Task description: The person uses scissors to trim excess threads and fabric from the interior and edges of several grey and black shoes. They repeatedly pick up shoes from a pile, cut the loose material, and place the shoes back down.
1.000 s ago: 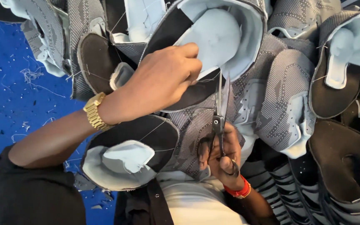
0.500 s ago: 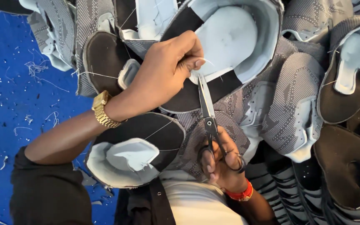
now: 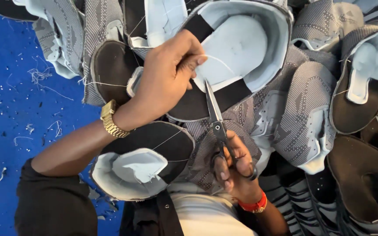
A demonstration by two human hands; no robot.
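Note:
My left hand (image 3: pixel 167 74), with a gold watch (image 3: pixel 110 120) on its wrist, pinches a thin white thread (image 3: pixel 218 62) against a grey knit shoe upper (image 3: pixel 281 48) with pale blue lining and a black band. My right hand (image 3: pixel 235 170), wearing a red band (image 3: pixel 252 204), grips steel scissors (image 3: pixel 215 116) by the handles. The blades point up and are nearly shut, and their tips sit just below my left fingertips at the thread.
Several more grey and black shoe uppers lie piled around, one (image 3: pixel 141 164) under my left forearm and others at the right (image 3: pixel 359 87). A blue surface (image 3: pixel 18 109) littered with thread scraps lies to the left.
The scissors swung from upright at the right of my left hand to leaning left, tips now at my left fingertips. My left hand and the held upper shifted slightly.

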